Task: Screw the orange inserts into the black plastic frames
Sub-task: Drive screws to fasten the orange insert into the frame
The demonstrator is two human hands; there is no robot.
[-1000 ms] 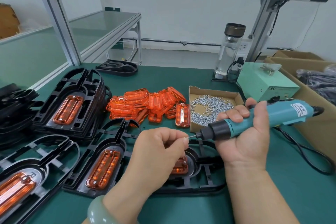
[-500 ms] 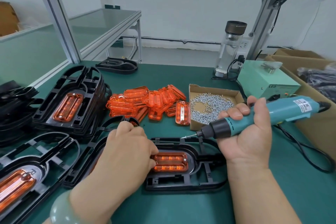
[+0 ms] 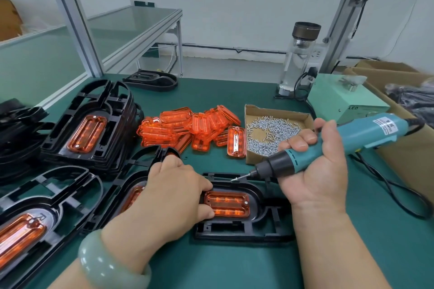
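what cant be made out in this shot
- Left end of the orange insert and any screw there: head view, covered by the left hand. Whether it pinches or only presses is unclear.
- Label on the screwdriver in the right hand: too small to read.
- Lower-left frame: cut off by the picture's edge.
- Neighbouring insert: mostly behind the left hand.

On the green bench mat (image 3: 234,265), a black plastic frame (image 3: 244,230) lies straight before me, a translucent orange plastic insert (image 3: 226,204) seated in it. My left hand (image 3: 173,195) holds the insert's left end. My right hand (image 3: 314,166) holds a teal electric screwdriver (image 3: 352,138) over the frame's back edge. Behind lies a heap of loose orange inserts (image 3: 178,124), with a shallow cardboard tray of small steel screws (image 3: 274,110) to its right and a stack of fitted black frames (image 3: 94,124) to its left.
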